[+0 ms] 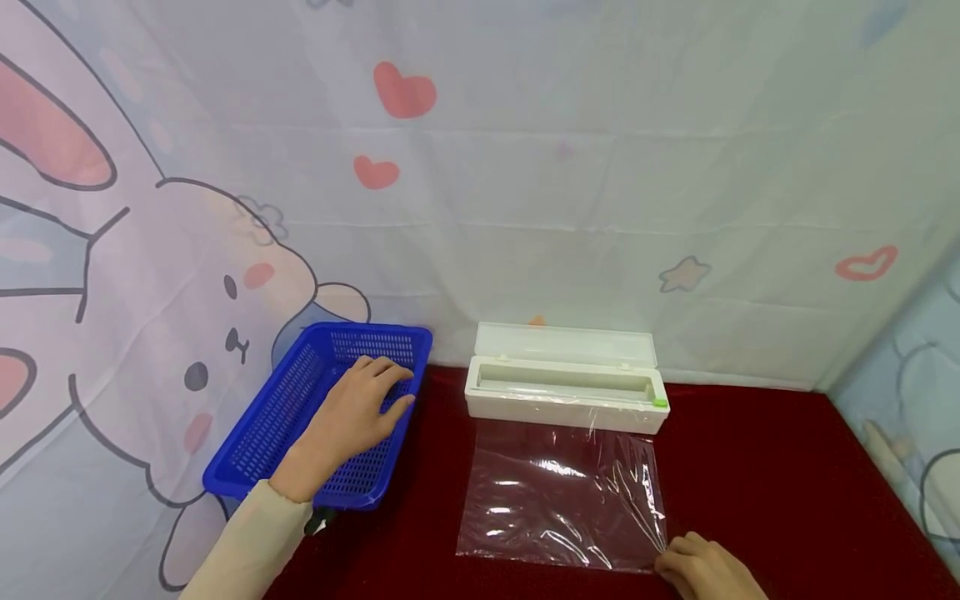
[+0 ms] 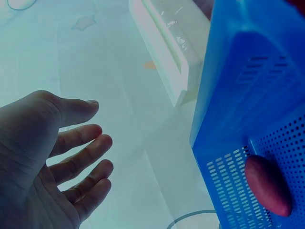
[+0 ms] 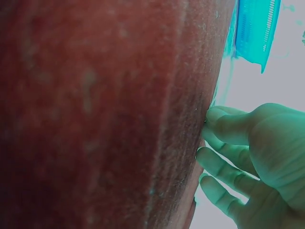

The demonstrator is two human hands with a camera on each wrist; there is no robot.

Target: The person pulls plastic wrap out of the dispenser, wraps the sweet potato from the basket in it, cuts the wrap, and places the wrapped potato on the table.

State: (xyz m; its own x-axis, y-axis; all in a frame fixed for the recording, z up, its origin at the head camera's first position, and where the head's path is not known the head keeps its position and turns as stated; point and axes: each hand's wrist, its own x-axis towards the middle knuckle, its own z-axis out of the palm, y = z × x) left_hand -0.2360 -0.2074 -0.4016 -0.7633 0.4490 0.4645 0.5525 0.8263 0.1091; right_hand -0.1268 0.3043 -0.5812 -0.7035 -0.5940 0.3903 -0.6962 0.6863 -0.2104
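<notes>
My left hand (image 1: 363,408) hovers over the blue basket (image 1: 258,412), its fingers relaxed and holding nothing. A reddish, sweet-potato-like object (image 2: 268,186) lies in the basket in the left wrist view; in the head view my hand and arm cover it. A sheet of clear cling film (image 1: 555,492) stretches from a white cling film dispenser box (image 1: 562,410) toward the front of the table. At the film's near right corner, my right hand (image 1: 705,568) pinches the edge between thumb and index finger. In the right wrist view its other fingertips (image 3: 205,155) rest at the tablecloth.
The dispenser's lid (image 1: 566,344) stands raised at the back, with a small green piece (image 1: 660,402) at the box's right end. Dark red cloth (image 1: 765,475) covers the table. A pale printed curtain (image 1: 600,167) hangs behind it and along both sides.
</notes>
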